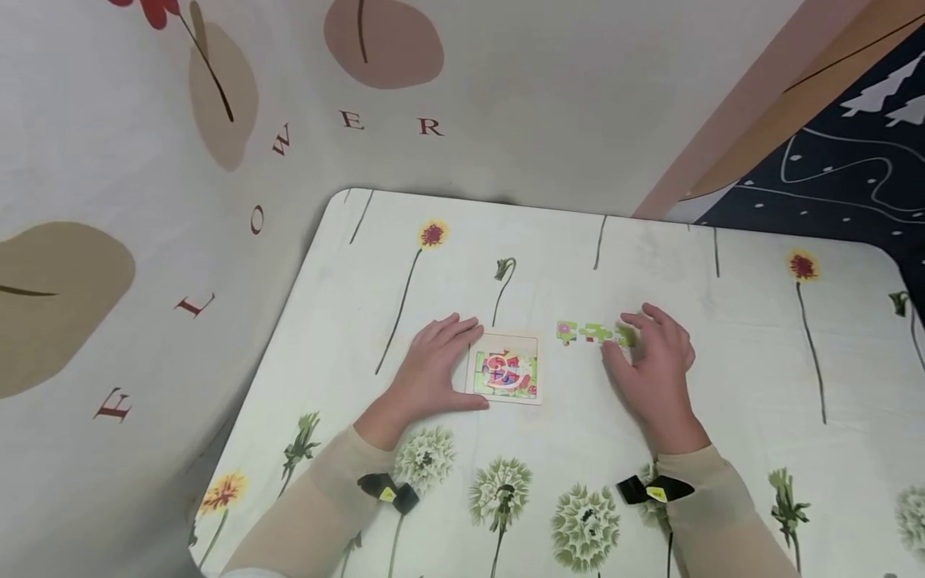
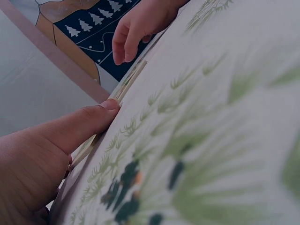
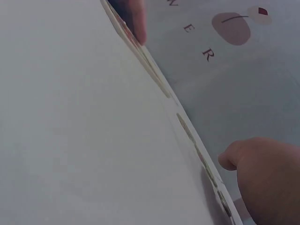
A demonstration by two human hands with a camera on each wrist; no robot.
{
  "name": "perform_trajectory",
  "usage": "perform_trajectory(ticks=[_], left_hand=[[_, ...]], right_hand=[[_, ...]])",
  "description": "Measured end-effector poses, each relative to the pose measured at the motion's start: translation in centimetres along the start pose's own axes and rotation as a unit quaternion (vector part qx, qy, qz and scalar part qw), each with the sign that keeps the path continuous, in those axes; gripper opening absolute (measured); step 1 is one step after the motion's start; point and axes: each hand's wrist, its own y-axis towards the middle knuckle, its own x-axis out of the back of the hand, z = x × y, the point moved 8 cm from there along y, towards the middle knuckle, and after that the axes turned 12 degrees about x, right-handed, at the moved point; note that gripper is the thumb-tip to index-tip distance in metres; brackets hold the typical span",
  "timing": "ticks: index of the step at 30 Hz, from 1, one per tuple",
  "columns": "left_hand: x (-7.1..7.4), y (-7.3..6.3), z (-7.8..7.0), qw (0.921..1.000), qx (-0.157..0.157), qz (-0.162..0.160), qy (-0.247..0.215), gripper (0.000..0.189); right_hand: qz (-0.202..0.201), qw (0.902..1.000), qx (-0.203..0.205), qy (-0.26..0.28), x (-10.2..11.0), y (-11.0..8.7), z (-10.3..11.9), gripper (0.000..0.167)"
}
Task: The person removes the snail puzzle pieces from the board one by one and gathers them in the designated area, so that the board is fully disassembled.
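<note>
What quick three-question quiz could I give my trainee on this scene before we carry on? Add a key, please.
1. Multiple choice: in the head view, which part of the square, pale wooden puzzle tray has no pieces in it?
a) the near strip
b) the far strip
c) the centre

2. True or false: in the head view, the flat, mostly green loose jigsaw pieces lie to the right of the tray.

3. Which of the person's hands touches the tray, and at which side in the head view?

Key:
1. b
2. True
3. The left hand, at the tray's left side
</note>
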Motion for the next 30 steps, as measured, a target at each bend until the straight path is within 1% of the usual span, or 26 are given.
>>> perform_trajectory(ticks=[4,6,9,14,19,25,30], left_hand=[[0.2,0.0,-0.2,1.0,-0.002,-0.003,-0.003,0.119],[0.2,0.1,-0.2,1.0,0.0,-0.002,-0.004,0.12],[0.2,0.1,-0.1,1.0,0.004,-0.002,-0.002,0.119],[0.2,0.0,-0.1,1.0,0.004,-0.004,-0.004,0.118],[0.2,-0.1,-0.1,1.0,0.004,-0.005,-0.005,0.117],[0.2,-0.2,-0.1,1.0,0.0,-0.007,-0.002,0.117],[0.4,-0.2,-0.2,0.9998,-0.008,-0.013,-0.01,0.115]], right_hand=[[0.001,0.9981,0.054,-0.028,-0.9,0.2,2.2,0.036],[0.008,0.996,0.08,-0.038,-1.6,0.2,3.4,0.035],[0.023,0.9928,0.109,-0.045,-2.8,0.2,4.7,0.034],[0.039,0.9888,0.138,-0.042,-4.7,0.0,6.6,0.037],[0.064,0.9828,0.17,-0.033,-6.8,-0.5,8.8,0.039],[0.09,0.978,0.187,-0.021,-8.9,-1.2,11.3,0.039],[0.127,0.9752,0.18,-0.025,-10.5,-1.5,12.8,0.034]])
